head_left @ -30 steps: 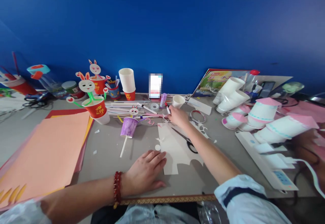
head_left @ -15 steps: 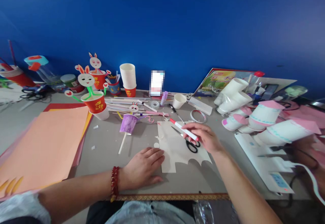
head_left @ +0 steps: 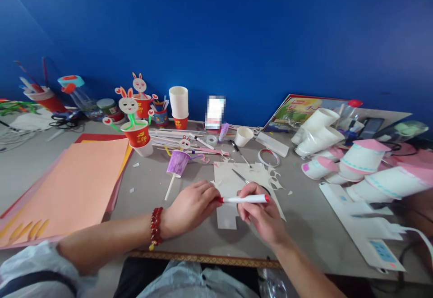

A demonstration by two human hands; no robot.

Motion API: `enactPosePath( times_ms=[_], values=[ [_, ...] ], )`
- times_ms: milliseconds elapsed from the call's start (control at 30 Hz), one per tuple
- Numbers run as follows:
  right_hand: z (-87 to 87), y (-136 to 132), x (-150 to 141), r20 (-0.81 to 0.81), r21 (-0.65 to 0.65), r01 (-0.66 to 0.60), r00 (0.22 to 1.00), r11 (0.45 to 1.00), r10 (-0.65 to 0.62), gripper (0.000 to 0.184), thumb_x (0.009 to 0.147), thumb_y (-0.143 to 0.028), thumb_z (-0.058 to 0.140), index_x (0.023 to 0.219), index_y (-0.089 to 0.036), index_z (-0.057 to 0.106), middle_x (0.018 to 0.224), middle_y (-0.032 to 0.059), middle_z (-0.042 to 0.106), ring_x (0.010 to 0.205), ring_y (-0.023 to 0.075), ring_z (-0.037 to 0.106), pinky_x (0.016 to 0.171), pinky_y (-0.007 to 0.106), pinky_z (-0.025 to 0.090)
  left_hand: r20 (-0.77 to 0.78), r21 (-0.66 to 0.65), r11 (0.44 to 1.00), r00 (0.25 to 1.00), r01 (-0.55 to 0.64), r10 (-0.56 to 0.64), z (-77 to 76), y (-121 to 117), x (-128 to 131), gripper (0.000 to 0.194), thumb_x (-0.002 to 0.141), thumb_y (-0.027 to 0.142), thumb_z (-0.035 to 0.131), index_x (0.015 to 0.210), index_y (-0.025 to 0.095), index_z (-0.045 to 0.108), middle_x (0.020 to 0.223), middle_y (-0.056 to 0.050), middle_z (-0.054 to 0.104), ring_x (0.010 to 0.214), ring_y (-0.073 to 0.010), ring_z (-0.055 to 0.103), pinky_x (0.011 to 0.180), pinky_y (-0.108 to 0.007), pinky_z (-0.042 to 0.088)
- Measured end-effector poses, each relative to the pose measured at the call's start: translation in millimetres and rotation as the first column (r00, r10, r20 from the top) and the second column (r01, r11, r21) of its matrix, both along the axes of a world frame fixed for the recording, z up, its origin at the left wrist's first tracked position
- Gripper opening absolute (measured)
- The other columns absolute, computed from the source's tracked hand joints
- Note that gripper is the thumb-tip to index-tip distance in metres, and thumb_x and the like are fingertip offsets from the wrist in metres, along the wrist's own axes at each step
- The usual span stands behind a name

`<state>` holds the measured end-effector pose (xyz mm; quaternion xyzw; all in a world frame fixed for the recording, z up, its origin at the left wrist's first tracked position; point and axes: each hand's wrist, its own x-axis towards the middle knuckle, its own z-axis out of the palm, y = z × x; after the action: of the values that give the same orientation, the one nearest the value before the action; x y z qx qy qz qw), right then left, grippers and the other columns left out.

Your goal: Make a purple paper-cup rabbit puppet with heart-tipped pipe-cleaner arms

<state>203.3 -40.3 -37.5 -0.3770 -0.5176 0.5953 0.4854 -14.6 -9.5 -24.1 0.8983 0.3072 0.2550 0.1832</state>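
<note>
A white marker with red ends (head_left: 248,199) lies crosswise between my hands, above the cut white paper (head_left: 226,217). My right hand (head_left: 262,214) grips its barrel near the right end. At the other end, the fingers of my left hand (head_left: 196,205) are closed on the red cap, which they mostly cover. Under my right hand, black-handled scissors (head_left: 239,176) rest on the paper, their handles largely hidden. Just left of the paper stands a purple paper cup (head_left: 177,162) with a small rabbit face and a white stick below it.
Coloured paper sheets (head_left: 77,176) are stacked at the left. Red cups with rabbit figures (head_left: 135,134) stand behind them. A white power strip (head_left: 361,230) and paper-cup towers (head_left: 365,156) take up the right side. A tape roll (head_left: 269,158) and pen (head_left: 241,153) lie beyond the paper.
My right hand has brought the marker down and level. My left hand has lifted from the table and closed on the marker's red cap. The view has shifted slightly left.
</note>
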Motion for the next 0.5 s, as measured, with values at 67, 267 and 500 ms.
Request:
enactPosePath(
  times_ms=[67,267,500],
  values=[
    [0.4,-0.6,-7.0,0.122,0.026,0.004,0.993,1.0,-0.007,0.02,0.091,-0.037,0.065,0.083,-0.021,0.057,0.054,-0.007,0.046,0.046,0.0077,0.037,0.044,0.021,0.027,-0.02,0.031,0.999,1.0,0.017,-0.016,-2.2,-3.2,2.6,0.025,0.102,0.028,0.038,0.091,0.016,0.057,0.083,-0.007,0.064,0.078,-0.0205,0.058,0.07,-0.032,0.048],
    [7.6,-7.3,-18.1,0.189,-0.005,-0.071,0.979,0.997,0.071,0.038,0.092,-0.049,0.059,0.069,-0.02,0.049,0.045,-0.0089,0.039,0.039,0.0062,0.031,0.039,0.02,0.022,0.034,-0.282,0.947,0.988,0.155,-0.152,4.4,-16.1,0.6,0.033,0.104,0.038,0.031,0.088,0.017,0.052,0.083,-0.005,0.06,0.072,-0.0159,0.053,0.067,-0.026,0.043],
    [25.6,-10.0,-12.5,0.024,-0.087,0.067,0.998,0.994,-0.065,0.037,0.088,-0.045,0.065,0.065,-0.02,0.05,0.04,-0.0096,0.037,0.033,0.0045,0.025,0.034,0.019,0.015,0.235,-0.694,0.671,0.963,0.261,-0.131,32.1,-24.2,-4.8,0.044,0.101,0.053,0.031,0.08,0.018,0.048,0.074,0.001,0.049,0.067,-0.0112,0.044,0.063,-0.022,0.037]
  ],
)
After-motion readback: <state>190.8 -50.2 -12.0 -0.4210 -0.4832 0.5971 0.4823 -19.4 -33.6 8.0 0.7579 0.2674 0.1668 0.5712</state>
